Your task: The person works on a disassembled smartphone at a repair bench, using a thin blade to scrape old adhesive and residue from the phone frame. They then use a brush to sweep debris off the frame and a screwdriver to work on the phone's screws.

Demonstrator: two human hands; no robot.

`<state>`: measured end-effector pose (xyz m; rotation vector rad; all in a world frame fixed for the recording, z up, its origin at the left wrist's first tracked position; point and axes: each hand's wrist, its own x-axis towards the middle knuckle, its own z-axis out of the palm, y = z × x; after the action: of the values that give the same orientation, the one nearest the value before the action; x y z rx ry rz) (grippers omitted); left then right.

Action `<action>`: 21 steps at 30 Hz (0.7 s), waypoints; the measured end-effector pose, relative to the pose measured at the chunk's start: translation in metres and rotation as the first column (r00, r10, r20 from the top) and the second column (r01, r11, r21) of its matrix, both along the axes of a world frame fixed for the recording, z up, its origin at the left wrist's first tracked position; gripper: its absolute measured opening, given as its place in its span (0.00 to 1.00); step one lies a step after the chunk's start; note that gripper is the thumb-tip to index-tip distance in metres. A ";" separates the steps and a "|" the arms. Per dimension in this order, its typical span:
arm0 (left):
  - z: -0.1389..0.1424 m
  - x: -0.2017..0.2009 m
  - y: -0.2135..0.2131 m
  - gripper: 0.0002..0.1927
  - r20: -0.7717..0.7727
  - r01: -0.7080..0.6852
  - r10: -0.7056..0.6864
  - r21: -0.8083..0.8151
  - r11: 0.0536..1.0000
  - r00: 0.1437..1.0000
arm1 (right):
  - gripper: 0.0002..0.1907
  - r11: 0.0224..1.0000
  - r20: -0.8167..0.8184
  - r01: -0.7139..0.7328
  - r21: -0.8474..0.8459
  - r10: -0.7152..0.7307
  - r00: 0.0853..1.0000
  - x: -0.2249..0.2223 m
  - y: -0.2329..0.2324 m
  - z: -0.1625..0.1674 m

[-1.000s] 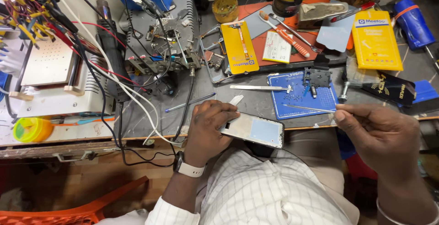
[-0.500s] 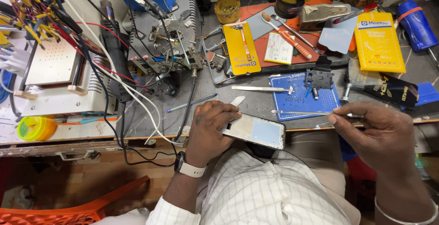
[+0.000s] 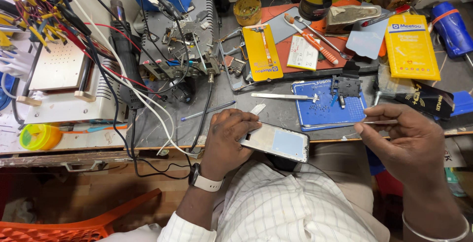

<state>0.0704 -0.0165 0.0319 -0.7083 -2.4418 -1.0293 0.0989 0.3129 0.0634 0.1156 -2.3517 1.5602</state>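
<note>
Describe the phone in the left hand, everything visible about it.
The phone is a flat rectangular slab with a dark frame. Its upturned face looks opened: a silvery grey panel on one half, pale blue on the other. It lies nearly level, tilted slightly, over the person's lap at the bench edge. The left hand grips its left end. The right hand, holding a thin metal tool, stays apart.

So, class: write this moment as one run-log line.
left hand: holds phone | right hand: pinches thin metal tool | phone: above lap, at bench edge

Left hand (image 3: 227, 141) curled, gripping; right hand (image 3: 404, 141) raised, fingers pinched.
</note>
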 end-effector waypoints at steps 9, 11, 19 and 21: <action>0.000 0.000 0.001 0.16 0.004 0.001 -0.001 -0.011 1.000 1.000 | 0.05 0.997 -0.124 -0.062 -0.053 0.055 0.991 0.000 0.008 0.007; 0.001 0.000 0.001 0.15 0.006 -0.003 0.004 -0.021 1.000 1.000 | 0.05 0.998 -0.099 -0.029 0.050 0.033 0.995 -0.004 0.003 0.012; 0.001 0.000 0.003 0.16 0.016 -0.015 0.016 -0.021 1.000 1.000 | 0.07 0.993 -0.089 -0.063 0.100 0.072 0.993 -0.007 -0.016 -0.006; 0.001 0.000 0.002 0.15 0.011 -0.005 0.005 -0.002 1.000 1.000 | 0.06 0.980 -0.094 -0.142 -0.141 0.130 0.987 -0.005 -0.007 -0.014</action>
<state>0.0701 -0.0144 0.0333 -0.6987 -2.4529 -1.0310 0.0942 0.3055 0.0491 0.3083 -2.1961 1.7517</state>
